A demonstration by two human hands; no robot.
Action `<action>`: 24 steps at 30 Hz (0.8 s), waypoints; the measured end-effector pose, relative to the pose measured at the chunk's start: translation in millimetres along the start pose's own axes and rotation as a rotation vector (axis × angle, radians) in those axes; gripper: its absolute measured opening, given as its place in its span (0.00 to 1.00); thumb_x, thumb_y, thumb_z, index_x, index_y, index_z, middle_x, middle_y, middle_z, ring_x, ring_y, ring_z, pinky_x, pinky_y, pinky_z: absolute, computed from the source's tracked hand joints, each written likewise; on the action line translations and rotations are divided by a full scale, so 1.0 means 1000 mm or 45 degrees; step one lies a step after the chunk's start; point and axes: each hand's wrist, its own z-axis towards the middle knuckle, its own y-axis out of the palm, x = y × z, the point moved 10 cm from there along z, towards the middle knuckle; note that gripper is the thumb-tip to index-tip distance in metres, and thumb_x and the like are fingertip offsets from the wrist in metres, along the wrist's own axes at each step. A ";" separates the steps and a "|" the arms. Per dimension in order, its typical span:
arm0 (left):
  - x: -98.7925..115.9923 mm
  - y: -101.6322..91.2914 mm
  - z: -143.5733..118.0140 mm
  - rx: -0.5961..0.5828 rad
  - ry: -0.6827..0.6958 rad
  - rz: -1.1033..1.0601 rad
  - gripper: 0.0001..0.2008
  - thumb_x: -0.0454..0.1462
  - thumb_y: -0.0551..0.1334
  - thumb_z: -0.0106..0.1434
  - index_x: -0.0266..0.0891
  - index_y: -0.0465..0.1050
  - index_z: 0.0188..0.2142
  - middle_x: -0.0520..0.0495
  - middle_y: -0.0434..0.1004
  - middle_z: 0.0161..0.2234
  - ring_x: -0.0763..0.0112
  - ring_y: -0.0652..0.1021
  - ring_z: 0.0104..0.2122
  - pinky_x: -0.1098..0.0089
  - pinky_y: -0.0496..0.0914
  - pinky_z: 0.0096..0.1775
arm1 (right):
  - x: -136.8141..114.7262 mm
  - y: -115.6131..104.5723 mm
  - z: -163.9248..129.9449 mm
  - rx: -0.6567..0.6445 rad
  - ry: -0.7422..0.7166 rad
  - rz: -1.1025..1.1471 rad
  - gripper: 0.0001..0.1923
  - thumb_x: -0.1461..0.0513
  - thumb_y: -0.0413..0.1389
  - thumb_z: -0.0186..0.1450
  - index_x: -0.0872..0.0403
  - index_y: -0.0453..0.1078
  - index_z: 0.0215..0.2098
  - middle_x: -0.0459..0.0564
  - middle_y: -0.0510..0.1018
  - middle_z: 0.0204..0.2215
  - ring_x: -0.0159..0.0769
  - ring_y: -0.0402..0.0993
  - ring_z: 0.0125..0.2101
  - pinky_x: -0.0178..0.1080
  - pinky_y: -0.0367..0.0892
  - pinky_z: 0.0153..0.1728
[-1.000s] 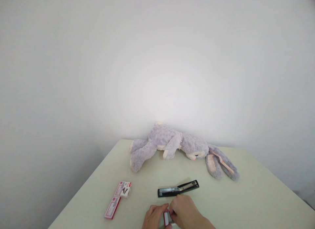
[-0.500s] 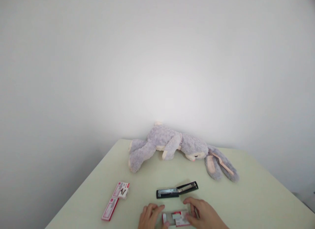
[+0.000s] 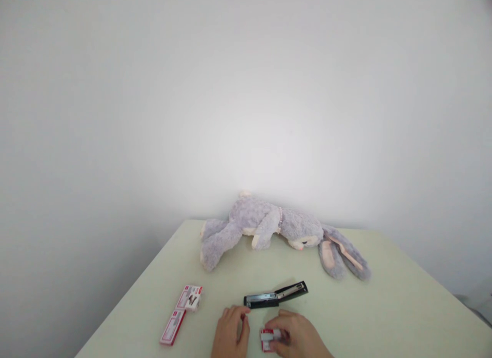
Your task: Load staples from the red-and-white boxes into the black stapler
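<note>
Since half a second ago the small red-and-white cardboard staple box [image 3: 271,338] has been pushed shut. It sits pinched in the right hand [image 3: 298,337]; the left hand [image 3: 229,333], at nine o'clock, hangs loosely curled and empty. At twelve o'clock, the opened black metal stapler [image 3: 274,296] probably awaits loading.

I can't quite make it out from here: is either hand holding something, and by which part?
The right hand grips a small red-and-white box by its right end. The left hand beside it appears to hold nothing.
</note>
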 end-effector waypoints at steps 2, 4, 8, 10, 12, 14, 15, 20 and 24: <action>-0.003 -0.013 0.016 0.027 -0.041 0.009 0.18 0.42 0.55 0.70 0.43 0.73 0.55 0.42 0.77 0.53 0.56 0.74 0.54 0.56 0.66 0.55 | -0.010 0.004 0.004 -0.012 -0.022 -0.030 0.15 0.63 0.62 0.56 0.39 0.82 0.39 0.41 0.80 0.33 0.32 0.75 0.31 0.32 0.59 0.32; -0.001 -0.015 0.029 -0.005 -0.041 0.006 0.19 0.44 0.62 0.66 0.47 0.73 0.56 0.45 0.76 0.54 0.56 0.72 0.54 0.56 0.65 0.55 | -0.018 0.007 0.008 -0.023 -0.039 -0.072 0.15 0.65 0.61 0.55 0.41 0.82 0.38 0.43 0.81 0.33 0.34 0.76 0.32 0.32 0.59 0.33; 0.009 -0.002 0.031 -0.125 0.017 -0.027 0.13 0.46 0.68 0.61 0.53 0.78 0.46 0.53 0.79 0.47 0.60 0.74 0.49 0.61 0.63 0.52 | -0.021 0.002 0.012 0.018 -0.041 -0.145 0.12 0.63 0.60 0.59 0.44 0.81 0.40 0.45 0.83 0.35 0.37 0.77 0.36 0.33 0.61 0.36; 0.011 0.004 0.023 -0.169 0.036 -0.038 0.14 0.48 0.69 0.61 0.53 0.78 0.46 0.53 0.79 0.47 0.61 0.74 0.48 0.61 0.62 0.52 | -0.019 -0.007 0.013 0.067 -0.028 -0.163 0.12 0.61 0.57 0.64 0.43 0.80 0.44 0.45 0.82 0.37 0.36 0.77 0.37 0.33 0.60 0.37; 0.013 0.008 0.014 -0.207 0.047 -0.045 0.16 0.52 0.68 0.62 0.54 0.78 0.47 0.52 0.79 0.47 0.60 0.73 0.49 0.60 0.62 0.52 | -0.017 -0.015 0.013 0.096 -0.023 -0.179 0.12 0.61 0.54 0.67 0.44 0.79 0.44 0.45 0.82 0.37 0.35 0.77 0.37 0.32 0.59 0.37; 0.013 0.010 0.007 -0.233 0.049 -0.047 0.18 0.54 0.66 0.62 0.54 0.77 0.49 0.51 0.79 0.48 0.59 0.73 0.49 0.59 0.61 0.53 | -0.017 -0.018 0.014 0.096 -0.028 -0.194 0.11 0.61 0.54 0.67 0.45 0.79 0.41 0.44 0.81 0.35 0.34 0.76 0.36 0.32 0.58 0.36; 0.013 0.010 0.006 -0.239 0.045 -0.047 0.19 0.55 0.66 0.63 0.54 0.77 0.49 0.51 0.78 0.48 0.59 0.73 0.50 0.58 0.60 0.54 | -0.018 -0.018 0.015 0.091 -0.032 -0.200 0.10 0.61 0.54 0.67 0.45 0.79 0.40 0.44 0.80 0.35 0.34 0.76 0.35 0.32 0.58 0.36; 0.016 0.008 0.008 -0.251 0.022 -0.036 0.19 0.55 0.67 0.61 0.55 0.78 0.48 0.50 0.79 0.48 0.57 0.73 0.49 0.56 0.60 0.55 | -0.018 -0.017 0.019 0.067 -0.025 -0.199 0.08 0.61 0.57 0.65 0.44 0.79 0.38 0.44 0.81 0.34 0.35 0.77 0.35 0.33 0.58 0.35; 0.018 0.005 0.009 -0.242 0.002 -0.026 0.18 0.53 0.69 0.60 0.54 0.79 0.48 0.49 0.79 0.47 0.56 0.74 0.50 0.55 0.61 0.55 | -0.004 -0.021 0.016 0.130 0.076 -0.166 0.14 0.59 0.57 0.63 0.46 0.77 0.47 0.48 0.83 0.35 0.41 0.78 0.37 0.36 0.60 0.38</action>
